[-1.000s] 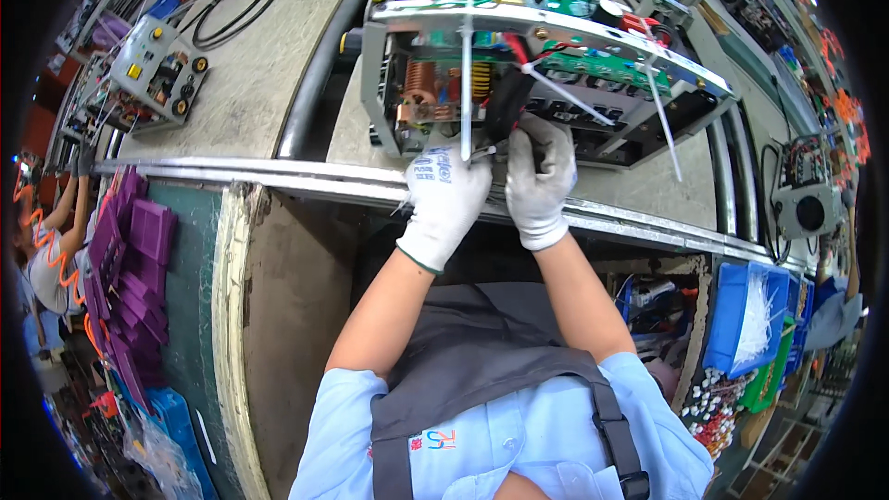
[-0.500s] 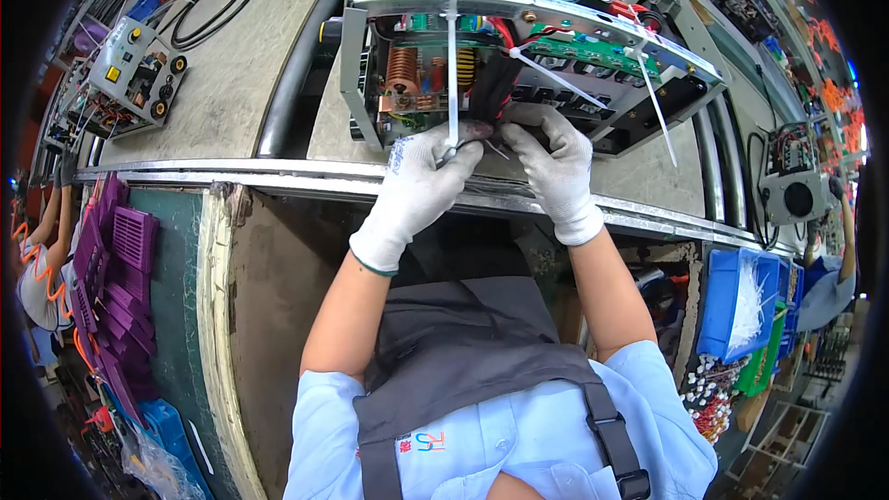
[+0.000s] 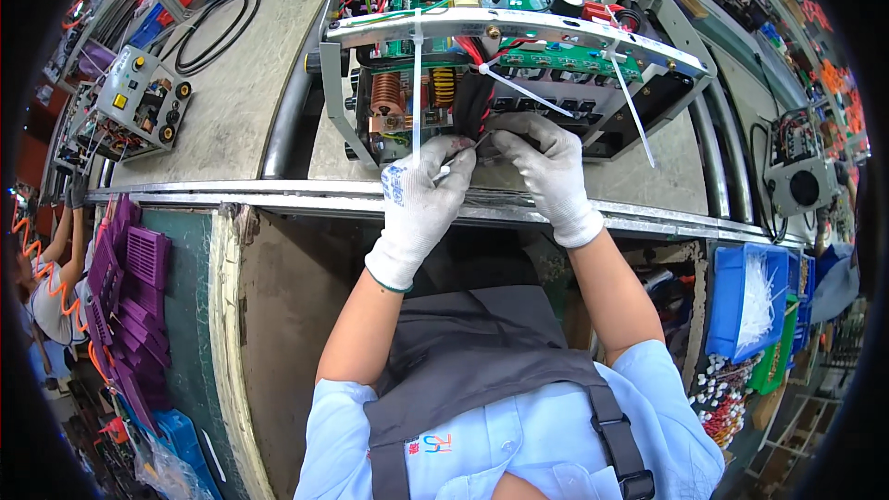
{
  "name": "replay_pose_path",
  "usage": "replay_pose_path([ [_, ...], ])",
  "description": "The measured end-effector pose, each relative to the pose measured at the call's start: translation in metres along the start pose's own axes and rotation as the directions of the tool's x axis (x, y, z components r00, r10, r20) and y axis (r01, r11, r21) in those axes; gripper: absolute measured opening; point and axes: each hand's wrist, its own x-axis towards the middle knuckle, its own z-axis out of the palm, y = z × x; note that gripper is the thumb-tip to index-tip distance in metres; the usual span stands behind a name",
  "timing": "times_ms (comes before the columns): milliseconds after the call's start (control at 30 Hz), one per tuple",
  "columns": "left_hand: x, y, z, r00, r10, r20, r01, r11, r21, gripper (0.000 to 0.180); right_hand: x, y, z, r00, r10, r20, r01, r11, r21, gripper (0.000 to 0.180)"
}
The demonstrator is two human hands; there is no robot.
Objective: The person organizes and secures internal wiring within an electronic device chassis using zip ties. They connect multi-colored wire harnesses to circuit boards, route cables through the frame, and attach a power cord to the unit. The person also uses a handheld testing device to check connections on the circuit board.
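An opened metal-framed electronic unit (image 3: pixel 546 30) with green circuit boards and a copper coil (image 3: pixel 387 94) stands on the bench in front of me. Down its front hangs a black-sleeved wire bundle (image 3: pixel 473 104). At the bundle's lower end, my white-gloved left hand (image 3: pixel 431 181) is closed in a pinch. My gloved right hand (image 3: pixel 546 162) pinches close beside it. A thin pale cable tie (image 3: pixel 482 139) shows between the fingertips; its far side is hidden. Long tails of other white cable ties (image 3: pixel 524 90) stick out from the bundle and the frame.
Steel rollers (image 3: pixel 289 120) flank the grey board under the unit. Another unit (image 3: pixel 139 97) stands left, and one (image 3: pixel 795 171) right. Purple plastic parts (image 3: pixel 139 306) lie lower left. A blue bin (image 3: pixel 736 301) of white ties is at right. A co-worker's arm (image 3: pixel 69 241) shows far left.
The unit appears slightly lower and further left in view. My hands stay pinched at the wire bundle, with the fingertips shifted slightly and the thin tie now showing between them.
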Motion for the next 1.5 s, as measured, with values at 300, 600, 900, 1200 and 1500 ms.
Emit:
replay_pose_path([
  [300, -0.001, -0.007, 0.003, 0.997, 0.072, -0.016, -0.072, 0.997, 0.001, 0.016, 0.0, -0.002, -0.001, 1.0, 0.028, -0.009, -0.028, 0.999, -0.043, 0.016],
  [600, -0.009, -0.014, 0.016, 0.989, 0.053, -0.135, -0.051, 0.999, 0.015, 0.015, -0.004, -0.007, 0.001, 0.996, -0.087, 0.021, 0.089, 0.927, -0.364, 0.016],
  [900, -0.004, -0.012, -0.018, 0.998, -0.02, -0.066, 0.024, 0.998, 0.05, 0.02, -0.034, 0.046, 0.037, 0.965, -0.26, 0.014, 0.254, 0.925, -0.282, 0.011],
  [1200, 0.003, 0.007, -0.012, 0.992, -0.102, 0.073, 0.087, 0.98, 0.182, 0.022, -0.011, 0.029, 0.008, 0.95, 0.292, 0.116, -0.298, 0.722, 0.625, 0.04],
  [1500, 0.012, -0.018, 0.009, 0.928, -0.373, -0.011, 0.371, 0.925, -0.085, 0.021, -0.005, 0.032, 0.008, 0.949, 0.303, -0.092, -0.21, 0.82, 0.533, 0.025],
])
